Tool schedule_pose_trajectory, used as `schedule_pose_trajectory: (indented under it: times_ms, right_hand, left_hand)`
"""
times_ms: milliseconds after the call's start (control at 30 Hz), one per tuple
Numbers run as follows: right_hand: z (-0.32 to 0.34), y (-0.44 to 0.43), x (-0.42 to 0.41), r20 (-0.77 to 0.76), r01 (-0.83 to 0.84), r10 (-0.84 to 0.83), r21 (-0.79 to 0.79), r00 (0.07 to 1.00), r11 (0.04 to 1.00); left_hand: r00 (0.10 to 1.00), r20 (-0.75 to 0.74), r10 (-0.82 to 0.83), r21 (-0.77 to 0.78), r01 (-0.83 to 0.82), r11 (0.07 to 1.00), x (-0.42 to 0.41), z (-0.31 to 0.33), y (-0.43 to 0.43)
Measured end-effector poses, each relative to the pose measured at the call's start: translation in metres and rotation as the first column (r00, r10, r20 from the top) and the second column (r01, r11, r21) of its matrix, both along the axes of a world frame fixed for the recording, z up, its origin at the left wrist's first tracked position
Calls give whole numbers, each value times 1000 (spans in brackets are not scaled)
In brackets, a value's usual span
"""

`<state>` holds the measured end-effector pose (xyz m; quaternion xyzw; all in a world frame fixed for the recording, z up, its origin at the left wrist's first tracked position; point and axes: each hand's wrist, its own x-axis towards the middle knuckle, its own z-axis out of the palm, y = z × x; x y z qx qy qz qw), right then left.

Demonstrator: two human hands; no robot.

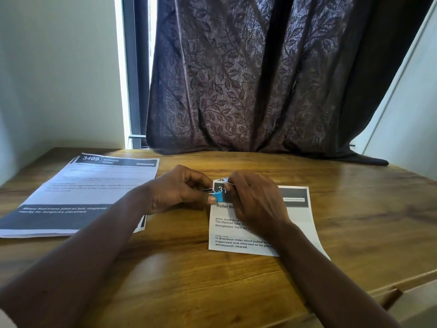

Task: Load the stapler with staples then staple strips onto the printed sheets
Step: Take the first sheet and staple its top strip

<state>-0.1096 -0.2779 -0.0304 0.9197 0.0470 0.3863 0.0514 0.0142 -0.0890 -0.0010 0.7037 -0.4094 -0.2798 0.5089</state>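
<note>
At the middle of the table point(189, 268), just over the top-left corner of a printed sheet point(298, 223), sat the stapler point(218, 196): small, w/ a glossy blue plastic block at one end and a thin silver metal rail behind it. Its long axis ran approx. left-right, blue end pointing right toward the sheet's dark header. The left hand point(179, 188) gripped it, fingers curled over the rail, thumb tip pressed vs. the blue block. The right hand point(255, 204) lay across the sheet, fingertips pinching a small pale paper piece point(223, 179) at that same corner; couldn't tell if it was a separate strip or the sheet's own edge turned up. Stapler and paper piece were just beside each other, hands nearly touching.

The sheet was matte white, rectangular, black bold text, grey-black banner on top, lying flat and slightly skewed. Well apart on the left, a stack of sheets point(89, 185), same layout, headed "3409", dark band low down.

Table: warm brown wood, visible grain, light sheen. Behind it a heavy dark-purple curtain point(260, 79), leaf-and-vine pattern, deep folds, hem resting on the tabletop. Narrow bright window strip point(134, 67) left of it; plain pale wall point(59, 67) beyond.
</note>
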Motion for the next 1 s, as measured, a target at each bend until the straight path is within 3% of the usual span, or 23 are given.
schedule_pose_trajectory:
  times_ms: [767, 1000]
  right_hand:
    - [-1, 2, 1, -21, -7, 8, 45, 1000, 999]
    - [0, 3, -2, -4, -13, 13, 74, 1000, 997]
  left_hand:
    - [953, 300, -28, 91, 0, 996, -2, 4, -4]
    - [958, 284, -31, 71, 12, 997, -2, 6, -2]
